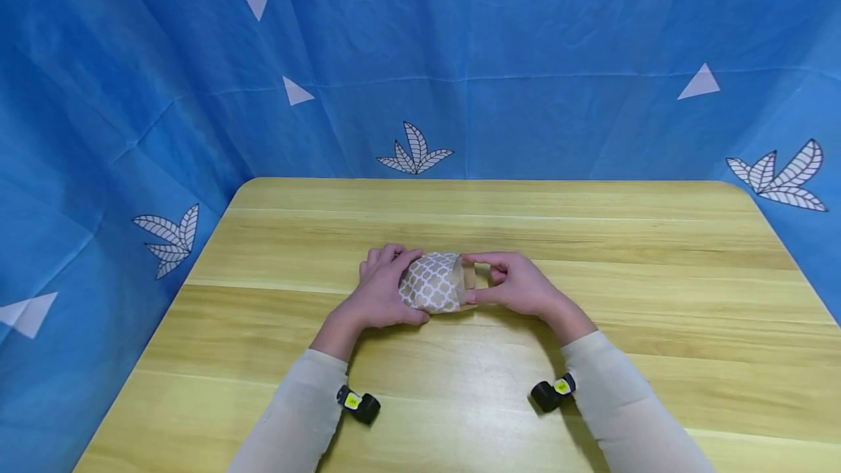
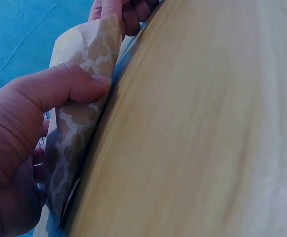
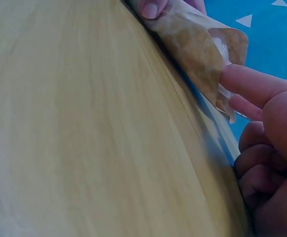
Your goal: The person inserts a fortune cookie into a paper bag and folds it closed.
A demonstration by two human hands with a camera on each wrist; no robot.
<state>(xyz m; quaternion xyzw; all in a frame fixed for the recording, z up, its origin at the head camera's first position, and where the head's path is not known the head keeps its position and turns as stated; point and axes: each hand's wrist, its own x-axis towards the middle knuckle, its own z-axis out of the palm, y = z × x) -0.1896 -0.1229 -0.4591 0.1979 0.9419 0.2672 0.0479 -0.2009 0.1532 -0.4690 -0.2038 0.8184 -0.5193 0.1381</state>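
A small brown paper bag [image 1: 430,283] with a white lattice print lies near the middle of the table, plump at its left part. My left hand [image 1: 383,292] grips its left end, with the thumb along the near side and the fingers spread round the far side. At the bag's right end, the mouth [image 3: 224,47] stands partly open. My right hand [image 1: 525,289] holds that end, its thumb and index finger at the mouth's edges and the other fingers curled in. What the bag contains is hidden.
The wooden table [image 1: 631,254] has rounded far corners. Behind it and at the sides hangs a blue cloth [image 1: 558,35] with white triangles and leaf prints. A small black camera is strapped at each wrist, over the pale sleeves [image 1: 292,411].
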